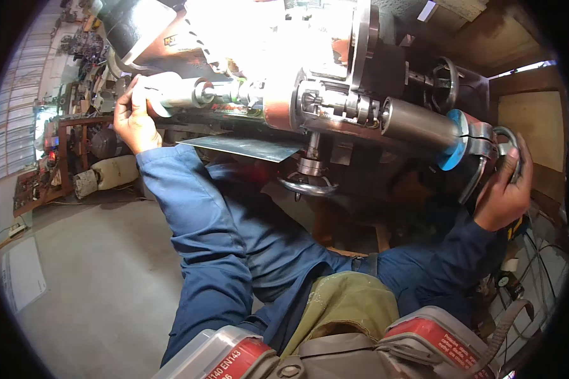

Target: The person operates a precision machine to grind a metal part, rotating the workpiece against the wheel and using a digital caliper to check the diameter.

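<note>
Left hand [137, 123] pinching a silvery metal cylinder [188, 93] left of the grey steel barrel [417, 124], right hand [506, 192] gripping a round metal handwheel [503, 147] right of it, the person seems mid-adjustment, calling for steady turning.

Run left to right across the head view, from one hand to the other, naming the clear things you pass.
Left hand, flat metal sheet, lower handwheel, thick steel cylinder, blue disc, right hand.
</note>
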`<state>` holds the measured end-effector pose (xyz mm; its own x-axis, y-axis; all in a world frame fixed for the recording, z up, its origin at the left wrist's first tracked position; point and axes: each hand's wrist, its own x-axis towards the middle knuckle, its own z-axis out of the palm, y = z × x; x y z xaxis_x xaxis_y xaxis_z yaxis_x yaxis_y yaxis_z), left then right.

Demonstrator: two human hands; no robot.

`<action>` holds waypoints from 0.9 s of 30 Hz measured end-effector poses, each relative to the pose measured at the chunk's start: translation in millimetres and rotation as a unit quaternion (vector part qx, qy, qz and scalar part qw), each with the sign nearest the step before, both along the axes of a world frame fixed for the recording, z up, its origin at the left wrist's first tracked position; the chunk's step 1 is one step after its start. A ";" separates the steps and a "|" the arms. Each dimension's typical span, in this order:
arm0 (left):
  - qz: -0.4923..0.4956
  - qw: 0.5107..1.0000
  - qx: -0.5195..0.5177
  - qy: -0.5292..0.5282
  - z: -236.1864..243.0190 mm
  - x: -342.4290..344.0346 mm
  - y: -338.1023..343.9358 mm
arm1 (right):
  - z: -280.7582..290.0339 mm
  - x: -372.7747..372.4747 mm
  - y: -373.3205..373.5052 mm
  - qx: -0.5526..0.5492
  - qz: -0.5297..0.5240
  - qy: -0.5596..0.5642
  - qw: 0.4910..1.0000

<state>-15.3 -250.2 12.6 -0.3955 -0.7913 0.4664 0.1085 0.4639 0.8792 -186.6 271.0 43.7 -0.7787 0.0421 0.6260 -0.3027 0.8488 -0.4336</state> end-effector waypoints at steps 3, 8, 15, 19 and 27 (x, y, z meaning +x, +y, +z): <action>-0.012 1.000 -0.008 0.003 -1.6 0.5 -3.2 | -17.4 4.6 2.0 -0.030 0.011 0.067 0.997; -0.017 1.000 -0.016 0.017 -2.7 -3.2 -2.2 | -66.5 -22.0 1.3 -0.095 0.039 0.364 0.926; -0.006 1.000 0.006 0.017 -1.4 -4.2 0.4 | -83.4 -30.8 6.0 -0.084 0.013 0.429 0.899; -0.013 1.000 0.007 0.015 -3.9 -1.5 -5.5 | -53.6 -2.1 12.3 -0.026 0.019 0.211 0.977; -0.026 0.999 -0.011 0.023 -8.2 2.4 -11.4 | -12.1 3.3 -1.6 -0.027 0.013 0.029 0.999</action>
<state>-12.9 -261.6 4.4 -0.4130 -0.7595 0.5026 0.1731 0.4764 0.8620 -183.3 269.3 31.7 -0.7425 0.0568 0.6675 -0.3501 0.8166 -0.4589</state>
